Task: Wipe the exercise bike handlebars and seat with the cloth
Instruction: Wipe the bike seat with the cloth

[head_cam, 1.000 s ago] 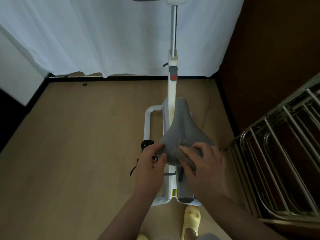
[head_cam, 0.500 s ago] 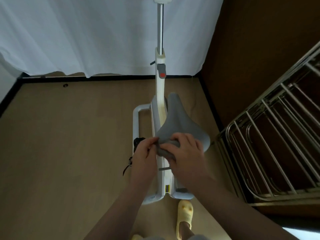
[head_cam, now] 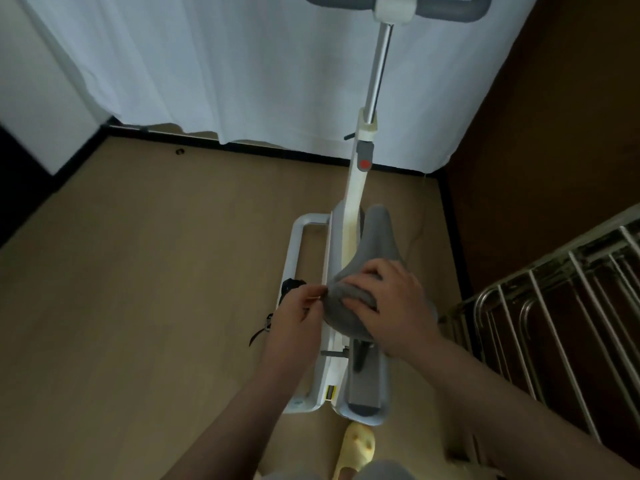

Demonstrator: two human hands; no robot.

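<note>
Seat: the grey seat (head_cam: 377,237) of your white bike (head_cam: 356,188) is at 5 o'clock from the picture centre, its nose toward 12 o'clock.
Cloth: the grey cloth (head_cam: 341,296) lies on the wide rear of the seat.
Right hand: your right hand (head_cam: 394,303) is curled over the cloth and grips it against the seat.
Left hand: your left hand (head_cam: 294,313) pinches the cloth edge at the 9 o'clock side of the seat.
Handlebars: the grey handlebars (head_cam: 446,8) are at 12 o'clock, well apart from both hands.
Beside: a metal rack (head_cam: 554,299) is at 3 o'clock, a white curtain (head_cam: 207,64) behind the bike.
</note>
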